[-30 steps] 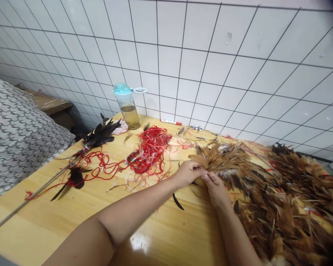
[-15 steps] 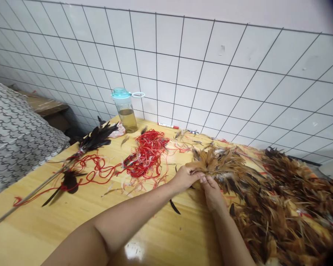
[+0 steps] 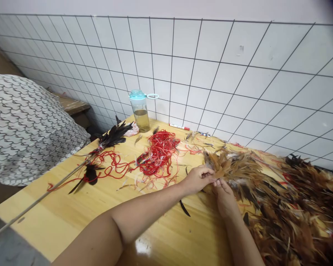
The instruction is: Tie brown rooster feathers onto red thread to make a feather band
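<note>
My left hand and my right hand meet at the near edge of a bunch of tan feathers on the wooden table. Both hands are closed in a pinch on the feathers' base. The bunch belongs to a long heap of brown and black feathers that runs along the table's right side. To the left of my hands a tangle of red string lies on the wood.
A thin stick with black feathers tied to its tip lies across the table's left part. A clear bottle with a teal lid stands by the tiled wall, a red marker beside it. A patterned cushion sits at left.
The view has swung a little left and pulled back. My hands stay pinched on the tan feathers at the same spot on the table.
</note>
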The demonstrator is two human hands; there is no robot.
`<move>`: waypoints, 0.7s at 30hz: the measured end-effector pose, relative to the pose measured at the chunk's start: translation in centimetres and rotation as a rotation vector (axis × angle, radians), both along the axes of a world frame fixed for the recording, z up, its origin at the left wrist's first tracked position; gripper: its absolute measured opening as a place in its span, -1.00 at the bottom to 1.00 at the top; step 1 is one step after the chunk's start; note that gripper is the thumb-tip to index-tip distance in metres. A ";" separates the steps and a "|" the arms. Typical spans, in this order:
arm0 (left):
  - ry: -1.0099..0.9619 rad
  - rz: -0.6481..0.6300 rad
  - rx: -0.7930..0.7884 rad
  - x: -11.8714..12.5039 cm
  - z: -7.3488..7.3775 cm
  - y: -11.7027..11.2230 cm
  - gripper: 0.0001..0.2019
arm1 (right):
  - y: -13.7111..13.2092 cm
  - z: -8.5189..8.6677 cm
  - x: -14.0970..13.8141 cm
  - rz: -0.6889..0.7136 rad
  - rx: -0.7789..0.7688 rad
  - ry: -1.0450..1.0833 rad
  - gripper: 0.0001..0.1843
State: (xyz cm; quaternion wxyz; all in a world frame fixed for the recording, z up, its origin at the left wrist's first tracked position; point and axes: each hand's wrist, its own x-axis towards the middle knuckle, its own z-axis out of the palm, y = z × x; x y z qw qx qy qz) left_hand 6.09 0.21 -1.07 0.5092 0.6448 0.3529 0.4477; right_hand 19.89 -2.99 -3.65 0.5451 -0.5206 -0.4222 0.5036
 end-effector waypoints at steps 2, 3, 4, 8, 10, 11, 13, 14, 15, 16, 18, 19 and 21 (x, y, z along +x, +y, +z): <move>0.014 0.005 0.016 -0.1 0.2 0.2 -0.80 | 0.0 -0.2 0.1 0.000 0.010 0.009 -0.55; 0.028 0.021 0.026 -0.4 0.4 0.4 -0.81 | 0.1 -0.3 0.1 -0.001 0.010 0.008 -0.56; 0.052 0.050 0.047 -0.8 0.6 0.8 -0.81 | 0.1 -0.5 0.1 -0.006 0.007 0.009 -0.58; 0.218 0.310 0.228 -4.5 1.5 3.8 -0.83 | 0.3 -1.3 0.1 -0.087 -0.037 0.089 -0.58; 0.308 0.500 0.270 -7.3 1.8 5.5 -0.83 | 0.5 -1.7 0.0 -0.120 -0.046 0.113 -0.58; 0.361 0.580 0.267 -8.8 1.8 6.3 -0.82 | 0.5 -1.9 0.0 -0.122 -0.041 0.108 -0.57; 0.441 0.704 0.268 -11.2 1.8 7.4 -0.82 | 0.6 -2.0 -0.1 -0.110 -0.018 0.085 -0.57; 0.480 0.739 0.284 -12.0 1.7 7.9 -0.81 | 0.6 -2.0 -0.2 -0.106 -0.009 0.074 -0.56; 0.526 0.743 0.298 -12.6 1.7 8.2 -0.81 | 0.7 -2.0 -0.2 -0.102 -0.003 0.063 -0.55; 0.579 0.738 0.308 -13.0 1.7 8.5 -0.81 | 0.7 -1.9 -0.3 -0.103 -0.001 0.053 -0.55; 0.711 0.707 0.321 -12.9 1.9 9.1 -0.80 | 0.8 -1.9 -0.3 -0.107 -0.005 0.035 -0.53; 0.787 0.686 0.323 -12.6 2.1 9.5 -0.79 | 0.9 -1.9 -0.3 -0.106 -0.006 0.024 -0.52; 0.941 0.638 0.325 -11.9 2.3 10.6 -0.76 | 1.0 -1.8 -0.3 -0.095 -0.004 0.003 -0.51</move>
